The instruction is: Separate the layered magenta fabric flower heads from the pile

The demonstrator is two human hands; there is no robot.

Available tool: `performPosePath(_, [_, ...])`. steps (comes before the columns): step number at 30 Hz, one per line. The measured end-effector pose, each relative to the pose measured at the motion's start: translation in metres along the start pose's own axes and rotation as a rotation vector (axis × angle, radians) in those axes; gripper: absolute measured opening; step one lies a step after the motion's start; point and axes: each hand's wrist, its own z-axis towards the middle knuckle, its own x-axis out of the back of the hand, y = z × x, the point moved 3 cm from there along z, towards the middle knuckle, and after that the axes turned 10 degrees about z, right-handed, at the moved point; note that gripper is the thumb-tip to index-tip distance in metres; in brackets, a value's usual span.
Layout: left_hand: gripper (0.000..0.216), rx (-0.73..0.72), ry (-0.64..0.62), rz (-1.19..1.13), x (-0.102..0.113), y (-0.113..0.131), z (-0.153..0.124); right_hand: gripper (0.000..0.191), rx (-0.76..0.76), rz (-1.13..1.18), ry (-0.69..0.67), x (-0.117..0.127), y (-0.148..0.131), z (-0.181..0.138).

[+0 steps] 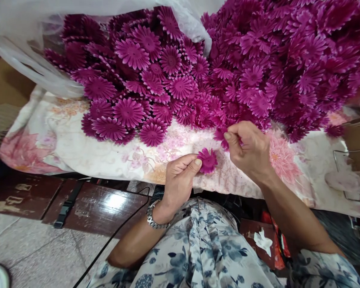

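Note:
Between its thumb and forefinger, my left hand point(182, 172) pinches the edge of a small magenta artificial flower head point(208, 161), held above the floral cloth. My right hand point(249, 149) is closed in a pinch, up and to the right of that flower. Right behind its fingertips another magenta flower head point(221, 137) shows. Whether those fingers grip it or something smaller is hidden. A large heap of loose flower heads point(258, 76) lies just beyond both hands, with layered petals and small centres.
A clear plastic bag point(33, 76) lies open at the left, with more flower heads spilling out. The floral cloth point(69, 148) covers the work surface. Below it are a brown bench point(93, 208) and a black cable point(108, 242). A wire-framed item point(345, 180) stands at the right.

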Motion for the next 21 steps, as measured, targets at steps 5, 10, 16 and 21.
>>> performPosePath(5, [0.021, 0.070, -0.056, -0.069, -0.006, 0.004, 0.000, 0.018, -0.084, -0.249, -0.014, 0.005, 0.031, 0.024])
performPosePath(10, [0.017, 0.118, -0.042, -0.093, -0.005, 0.009, 0.001, 0.027, -0.004, -0.200, -0.051, 0.021, 0.026, 0.006])
performPosePath(16, [0.019, 0.120, -0.022, -0.096, -0.003, 0.011, 0.003, 0.024, 0.001, -0.387, 0.055, 0.078, 0.030, -0.055])
performPosePath(21, [0.016, 0.095, 0.083, -0.088, -0.003, 0.014, 0.005, 0.023, -0.293, -0.736, 0.176, 0.157, 0.062, -0.115])
